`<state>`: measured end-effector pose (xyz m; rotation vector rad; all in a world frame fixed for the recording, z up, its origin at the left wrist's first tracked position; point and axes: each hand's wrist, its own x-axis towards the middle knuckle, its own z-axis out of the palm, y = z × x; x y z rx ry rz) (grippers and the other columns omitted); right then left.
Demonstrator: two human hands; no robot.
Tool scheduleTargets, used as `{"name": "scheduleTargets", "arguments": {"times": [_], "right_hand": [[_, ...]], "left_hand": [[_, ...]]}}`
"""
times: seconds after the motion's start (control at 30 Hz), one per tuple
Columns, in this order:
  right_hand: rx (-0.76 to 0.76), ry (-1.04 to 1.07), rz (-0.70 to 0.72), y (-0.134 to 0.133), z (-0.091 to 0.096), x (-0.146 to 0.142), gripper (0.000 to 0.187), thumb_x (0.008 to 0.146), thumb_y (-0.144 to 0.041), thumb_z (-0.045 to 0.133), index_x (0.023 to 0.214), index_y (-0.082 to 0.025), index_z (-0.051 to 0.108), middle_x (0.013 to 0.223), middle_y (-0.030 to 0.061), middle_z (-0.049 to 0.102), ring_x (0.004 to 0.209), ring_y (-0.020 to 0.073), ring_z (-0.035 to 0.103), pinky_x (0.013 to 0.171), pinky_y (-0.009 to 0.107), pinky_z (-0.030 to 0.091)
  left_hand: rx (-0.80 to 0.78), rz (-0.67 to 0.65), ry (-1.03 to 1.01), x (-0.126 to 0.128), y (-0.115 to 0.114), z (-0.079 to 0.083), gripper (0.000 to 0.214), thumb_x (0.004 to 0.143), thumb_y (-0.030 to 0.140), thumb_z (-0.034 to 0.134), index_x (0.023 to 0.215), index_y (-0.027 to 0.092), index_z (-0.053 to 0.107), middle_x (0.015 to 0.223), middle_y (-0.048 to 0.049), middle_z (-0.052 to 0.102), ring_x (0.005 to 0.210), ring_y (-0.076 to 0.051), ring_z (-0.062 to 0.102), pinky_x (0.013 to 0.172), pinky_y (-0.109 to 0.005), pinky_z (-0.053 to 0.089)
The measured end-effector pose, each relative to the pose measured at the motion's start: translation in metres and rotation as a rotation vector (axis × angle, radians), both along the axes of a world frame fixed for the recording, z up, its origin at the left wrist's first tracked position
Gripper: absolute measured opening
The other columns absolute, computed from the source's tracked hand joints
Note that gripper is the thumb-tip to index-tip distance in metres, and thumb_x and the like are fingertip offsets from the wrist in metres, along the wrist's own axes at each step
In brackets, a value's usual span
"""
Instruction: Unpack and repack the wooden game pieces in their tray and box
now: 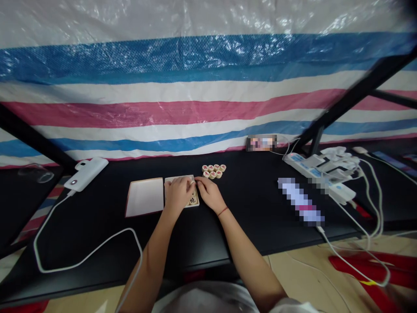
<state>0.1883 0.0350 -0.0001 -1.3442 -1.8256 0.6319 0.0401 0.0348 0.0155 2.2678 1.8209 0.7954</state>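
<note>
Both forearms reach forward, left hand (177,194) curled over a tray (176,178), right hand (210,194) at its rim; any grip is hidden.

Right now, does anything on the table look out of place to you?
Yes: a small cluster of round chess pieces sits loose on the table beside the open box, not inside it, while others lie inside.

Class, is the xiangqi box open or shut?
The xiangqi box is open: its lid lies beside it, pieces showing inside.
</note>
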Motion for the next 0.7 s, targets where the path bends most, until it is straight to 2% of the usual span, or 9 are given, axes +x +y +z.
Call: {"name": "scheduleTargets", "arguments": {"times": [0.13,0.23,0.3,0.37,0.47,0.53,0.6,0.7], "right_hand": [[0.112,0.058,0.074,-0.005,0.009,-0.002,0.034,0.082,-0.027,0.058,0.115,-0.022,0.062,0.105,0.0063,0.068,0.083,0.0179,0.062,0.081,0.033,0.051],[0.163,0.082,0.064,-0.008,0.013,-0.006,0.028,0.083,-0.029,0.057,0.11,-0.023,0.064,0.104,0.0062,0.068,0.08,0.0174,0.061,0.08,0.033,0.051],[0.183,0.083,0.025,-0.007,0.015,-0.005,0.024,0.084,-0.03,0.056,0.105,-0.023,0.065,0.102,0.0062,0.068,0.08,0.0177,0.061,0.08,0.034,0.051],[0.208,0.079,-0.099,-0.004,0.014,0.005,0.025,0.083,-0.032,0.056,0.103,-0.023,0.066,0.1,0.0068,0.068,0.08,0.0186,0.061,0.079,0.034,0.051],[0.22,0.057,-0.446,0.005,0.008,0.034,0.029,0.08,-0.036,0.055,0.102,-0.019,0.065,0.101,0.0099,0.066,0.082,0.0204,0.06,0.077,0.035,0.05],[0.162,0.019,-0.627,0.011,-0.001,0.056,0.034,0.077,-0.036,0.056,0.102,-0.015,0.065,0.097,0.0112,0.067,0.08,0.021,0.059,0.078,0.036,0.048],[0.063,-0.021,-0.697,0.016,-0.011,0.074,0.037,0.074,-0.035,0.056,0.105,-0.015,0.064,0.091,0.0096,0.068,0.076,0.0212,0.059,0.076,0.036,0.047],[-0.009,-0.099,-0.671,0.018,-0.022,0.084,0.029,0.076,-0.036,0.054,0.095,-0.017,0.065,0.089,0.0083,0.069,0.075,0.0211,0.058,0.075,0.035,0.045]], "left_hand": [[-0.011,0.042,-0.25,-0.002,0.0,0.005,0.015,0.088,0.035,0.056,0.091,0.022,0.063,0.081,-0.0009,0.071,0.078,-0.018,0.066,0.077,-0.032,0.043],[-0.087,0.001,-0.428,-0.003,-0.002,0.007,0.017,0.086,0.039,0.058,0.088,0.023,0.063,0.074,0.0008,0.07,0.071,-0.016,0.066,0.069,-0.028,0.047],[-0.061,0.0,-0.531,-0.003,-0.004,0.007,0.018,0.085,0.04,0.059,0.088,0.023,0.062,0.078,0.0002,0.07,0.072,-0.015,0.066,0.068,-0.026,0.049],[0.031,0.06,-0.622,-0.004,-0.006,0.006,0.018,0.085,0.04,0.059,0.09,0.022,0.061,0.087,-0.0017,0.071,0.078,-0.015,0.066,0.073,-0.027,0.051],[0.132,0.16,-0.773,-0.007,-0.006,0.004,0.022,0.086,0.038,0.059,0.101,0.021,0.059,0.097,-0.0044,0.07,0.083,-0.014,0.066,0.078,-0.028,0.053],[0.135,0.158,-0.841,-0.01,-0.005,0.001,0.024,0.088,0.037,0.057,0.105,0.021,0.059,0.101,-0.0058,0.069,0.086,-0.014,0.067,0.081,-0.028,0.054],[0.122,0.145,-0.868,-0.014,-0.003,-0.004,0.024,0.088,0.035,0.057,0.107,0.02,0.06,0.107,-0.0076,0.068,0.092,-0.015,0.067,0.083,-0.029,0.054],[0.076,0.139,-0.875,-0.016,0.001,-0.011,0.03,0.086,0.031,0.058,0.114,0.02,0.059,0.11,-0.0088,0.067,0.095,-0.016,0.067,0.083,-0.029,0.055]]}}
